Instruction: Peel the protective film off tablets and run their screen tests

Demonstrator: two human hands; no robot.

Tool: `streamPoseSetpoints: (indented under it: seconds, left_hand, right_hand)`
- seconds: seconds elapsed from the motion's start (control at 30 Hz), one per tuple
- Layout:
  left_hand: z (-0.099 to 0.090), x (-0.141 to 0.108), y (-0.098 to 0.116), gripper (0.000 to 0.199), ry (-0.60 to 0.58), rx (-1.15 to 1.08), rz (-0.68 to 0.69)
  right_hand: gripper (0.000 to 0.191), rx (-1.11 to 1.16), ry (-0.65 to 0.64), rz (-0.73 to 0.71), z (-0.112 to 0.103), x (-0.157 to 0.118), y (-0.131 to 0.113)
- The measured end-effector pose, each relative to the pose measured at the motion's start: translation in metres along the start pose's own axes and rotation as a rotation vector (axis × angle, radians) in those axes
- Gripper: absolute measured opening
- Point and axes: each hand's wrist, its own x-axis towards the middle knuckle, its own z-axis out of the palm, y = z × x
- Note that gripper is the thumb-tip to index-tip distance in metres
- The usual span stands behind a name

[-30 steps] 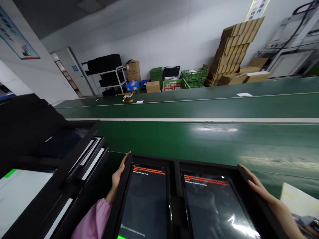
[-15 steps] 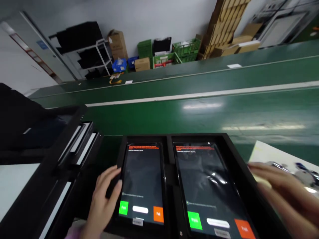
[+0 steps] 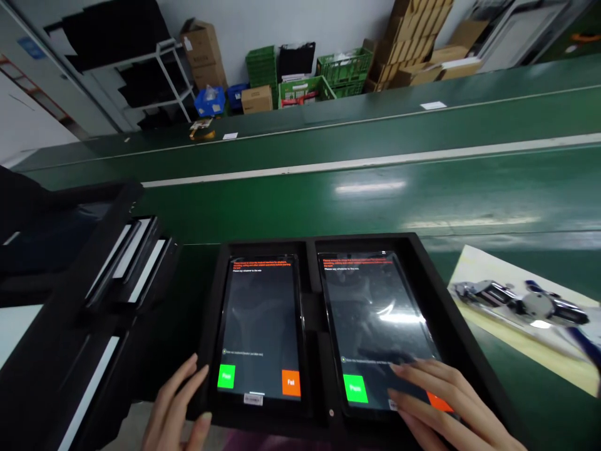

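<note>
A black tray (image 3: 323, 332) holds two tablets side by side, both screens lit with red and white text. The left tablet (image 3: 260, 313) shows a green and an orange button. Over the lower right part of the right tablet (image 3: 370, 313) lies my right hand (image 3: 446, 401), fingers apart, partly covering its orange button; whether the fingertips touch the glass is unclear. My left hand (image 3: 176, 407) is beside the tray's lower left edge, fingers spread and holding nothing.
Black foam trays (image 3: 61, 338) with upright tablets stand at the left. Metal tools (image 3: 530, 304) rest on yellowish paper (image 3: 479, 266) at the right. Behind runs a long green surface (image 3: 263, 210), with green crates (image 3: 345, 66) and cardboard boxes (image 3: 201, 50) beyond.
My right hand has moved left from outside the tray onto the right tablet. My left hand has shifted down along the tray edge. The white fields between the buttons no longer show.
</note>
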Motion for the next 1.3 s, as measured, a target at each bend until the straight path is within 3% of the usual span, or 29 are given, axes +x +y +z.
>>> streamPoseSetpoints:
  seconds: [0.07, 0.2, 0.4, 0.5, 0.63, 0.77, 0.9, 1.0, 1.13, 1.3]
  left_hand:
    - [-0.002, 0.011, 0.000, 0.053, 0.044, -0.032, -0.027]
    - [0.005, 0.044, -0.004, 0.052, 0.111, -0.004, 0.151]
    - [0.017, 0.118, -0.014, 0.037, 0.055, 0.000, 0.219]
    - [0.024, 0.171, -0.005, 0.037, 0.024, -0.017, 0.227]
    - [0.042, 0.222, 0.013, 0.044, -0.061, -0.037, 0.222]
    - [0.052, 0.223, 0.013, 0.033, -0.036, -0.160, 0.238]
    - [0.051, 0.204, 0.004, 0.016, 0.158, -0.245, 0.313]
    - [0.049, 0.199, 0.004, 0.010, 0.264, -0.239, 0.333]
    - [0.053, 0.203, 0.006, 0.024, 0.205, -0.193, 0.340]
    - [0.058, 0.206, 0.003, 0.022, 0.106, -0.124, 0.323]
  right_hand:
    - [0.032, -0.014, -0.003, -0.017, -0.001, 0.002, -0.001]
    - [0.026, -0.060, -0.011, -0.038, -0.003, 0.009, -0.006]
    - [0.025, -0.227, -0.227, -0.192, -0.004, 0.039, -0.012]
    - [0.027, -0.181, -0.237, -0.186, 0.000, 0.075, 0.007]
    - [0.029, -0.271, -0.164, -0.001, 0.022, 0.130, 0.052]
    - [0.024, -0.325, -0.125, 0.026, 0.041, 0.148, 0.071]
    - [0.034, -0.221, -0.088, -0.022, 0.038, 0.134, 0.067]
    - [0.025, -0.254, -0.013, 0.010, 0.037, 0.129, 0.069]
    - [0.026, -0.310, 0.011, 0.023, 0.044, 0.131, 0.076]
    - [0.027, -0.360, -0.041, 0.016, 0.047, 0.130, 0.076]
